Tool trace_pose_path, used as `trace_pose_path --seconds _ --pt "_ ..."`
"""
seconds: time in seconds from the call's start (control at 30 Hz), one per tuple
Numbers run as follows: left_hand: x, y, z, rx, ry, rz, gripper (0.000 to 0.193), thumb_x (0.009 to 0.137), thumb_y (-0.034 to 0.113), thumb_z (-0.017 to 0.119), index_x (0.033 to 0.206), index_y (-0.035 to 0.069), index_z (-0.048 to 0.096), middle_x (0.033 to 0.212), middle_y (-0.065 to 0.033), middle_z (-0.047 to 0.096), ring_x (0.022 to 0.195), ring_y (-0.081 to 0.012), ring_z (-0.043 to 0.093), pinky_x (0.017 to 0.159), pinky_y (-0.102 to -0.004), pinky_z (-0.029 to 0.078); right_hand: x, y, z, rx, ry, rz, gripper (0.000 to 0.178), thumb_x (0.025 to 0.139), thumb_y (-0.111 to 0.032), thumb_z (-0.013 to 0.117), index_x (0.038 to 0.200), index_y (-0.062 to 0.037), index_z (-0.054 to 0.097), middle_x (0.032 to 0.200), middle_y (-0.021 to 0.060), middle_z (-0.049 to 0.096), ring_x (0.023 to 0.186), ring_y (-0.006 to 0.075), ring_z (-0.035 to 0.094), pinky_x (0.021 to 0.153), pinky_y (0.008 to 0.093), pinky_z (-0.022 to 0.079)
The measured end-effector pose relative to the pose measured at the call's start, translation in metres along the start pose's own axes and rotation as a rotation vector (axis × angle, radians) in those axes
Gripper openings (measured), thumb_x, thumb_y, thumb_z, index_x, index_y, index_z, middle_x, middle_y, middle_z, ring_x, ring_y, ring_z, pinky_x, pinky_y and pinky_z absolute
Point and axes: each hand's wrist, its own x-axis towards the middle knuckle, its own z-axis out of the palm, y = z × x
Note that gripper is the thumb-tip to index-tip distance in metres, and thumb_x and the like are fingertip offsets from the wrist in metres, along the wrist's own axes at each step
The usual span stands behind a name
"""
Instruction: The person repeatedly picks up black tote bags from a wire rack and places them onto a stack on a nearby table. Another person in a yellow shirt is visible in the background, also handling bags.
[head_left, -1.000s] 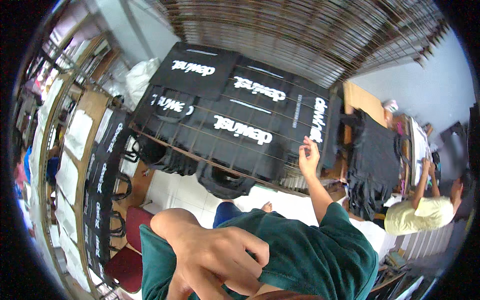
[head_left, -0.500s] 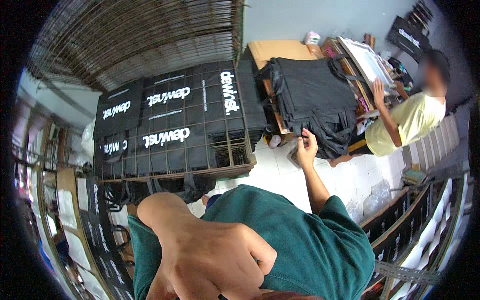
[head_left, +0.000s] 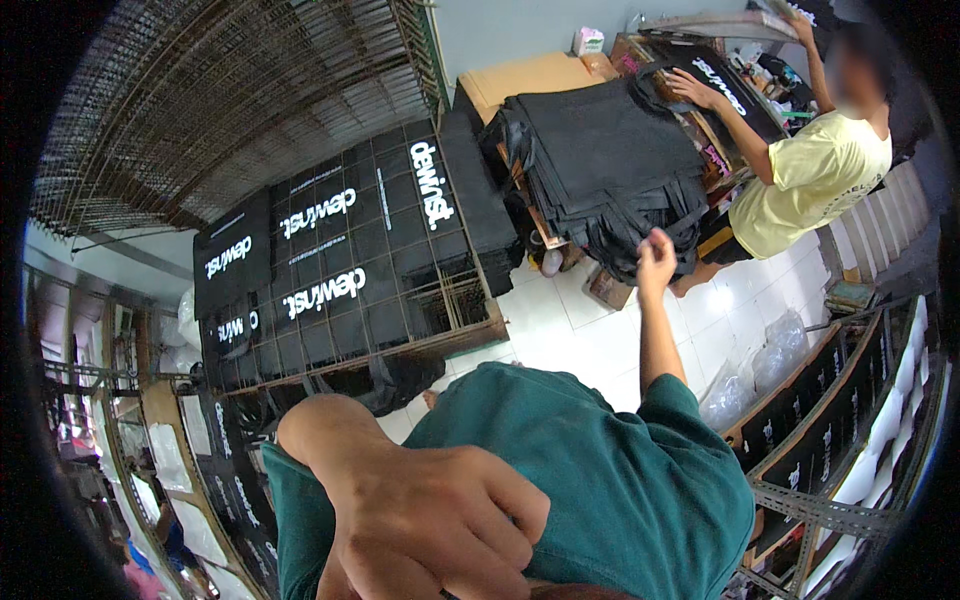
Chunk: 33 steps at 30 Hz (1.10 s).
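Observation:
My left hand [head_left: 435,520] is curled close in front of me at the bottom, knuckles up; its fingertips and anything in them are hidden. My right hand [head_left: 657,262] is raised at the near edge of a stack of black fabric bags [head_left: 610,150], fingers loosely bent and slightly blurred, with nothing visible in them. Whether it touches the bag handles hanging there I cannot tell. To the left, black bags with white print [head_left: 330,240] lie on a wire drying rack [head_left: 400,350].
A co-worker in a yellow shirt [head_left: 810,180] holds up a printing frame [head_left: 735,25] over a black printed bag [head_left: 715,80]. Raised wire shelves [head_left: 240,110] hang over the left rack. At lower right stand metal racks [head_left: 830,505] and clear plastic bags [head_left: 730,400].
My right hand has moved right along the stack's near edge. My left hand stays curled. The co-worker has lifted the printing frame, uncovering a black printed bag. My view has shifted slightly.

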Motion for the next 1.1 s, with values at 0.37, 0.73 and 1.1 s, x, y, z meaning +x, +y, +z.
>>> trace_pose_path --seconds 0.37,0.73,1.1 --pt "-0.015 -0.022 0.005 0.177 0.277 0.079 0.015 0.086 0.025 0.055 0.075 0.015 0.057 0.054 -0.0001 0.043 0.04 -0.0116 0.035 0.041 -0.0256 0.027 0.139 0.005 -0.039 0.947 0.235 0.722 0.107 0.072 -0.062 0.06 0.143 -0.0149 -0.004 0.143 0.0227 0.02 0.128 0.0416 0.028 0.103 0.0507 0.025" --pt "-0.053 0.032 0.004 0.365 0.37 0.066 0.039 0.084 0.024 0.053 0.053 0.006 0.037 0.053 -0.0039 0.039 0.041 -0.0214 0.041 0.044 -0.0289 0.033 0.158 -0.14 0.08 0.419 0.136 -0.088 0.041 0.07 0.009 0.056 0.109 -0.0037 0.052 0.083 0.0055 0.056 0.065 0.0159 0.053 0.058 0.0283 0.046" --pt "-0.142 0.123 0.044 0.524 0.502 0.178 0.033 0.082 0.023 0.055 0.057 0.004 0.045 0.051 -0.0035 0.039 0.043 -0.0216 0.042 0.045 -0.0302 0.031 0.066 -0.445 0.259 0.147 -0.726 -0.55 0.055 0.078 0.003 0.05 0.132 0.003 0.039 0.123 0.0122 0.05 0.106 0.0164 0.048 0.094 0.0262 0.035"
